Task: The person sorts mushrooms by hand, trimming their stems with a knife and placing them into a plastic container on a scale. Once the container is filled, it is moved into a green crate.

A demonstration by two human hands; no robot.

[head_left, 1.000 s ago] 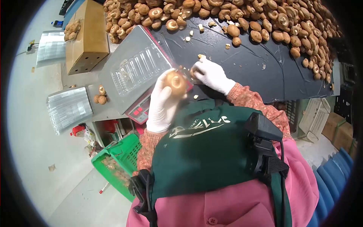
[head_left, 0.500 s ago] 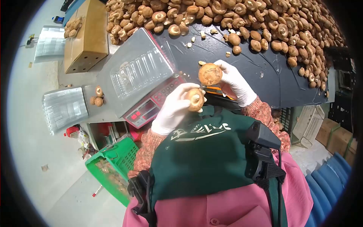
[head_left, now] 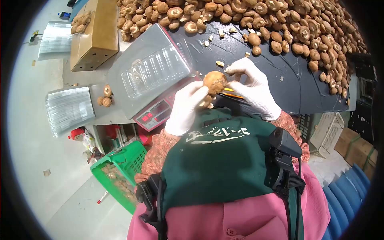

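Observation:
My left hand (head_left: 185, 107) wears a white glove and is closed round shiitake mushrooms near my apron. A large brown shiitake mushroom (head_left: 215, 82) shows its cap at the fingertips. Below it, a second shiitake mushroom (head_left: 207, 101) is partly hidden by the glove and the larger cap. To the right, my gloved right hand (head_left: 253, 87) has bent fingers, with forefinger and thumb apart. Its thumb tip is at the large cap's right edge; whether it presses there is hard to see. Under the hands lies an orange-edged object (head_left: 233, 94), mostly covered.
A red digital scale (head_left: 154, 115) carries a clear plastic tray (head_left: 154, 76). Mushrooms are heaped (head_left: 296, 24) along the back of the black tabletop (head_left: 276, 84). On the left are a cardboard box (head_left: 96, 38), stacked clear trays (head_left: 69, 110), several loose mushrooms (head_left: 106, 100) and a green crate (head_left: 120, 160).
The large mushroom has moved left from my right hand to my left hand's fingertips, over the smaller one. My right hand's forefinger has come off the cap. The view has shifted slightly.

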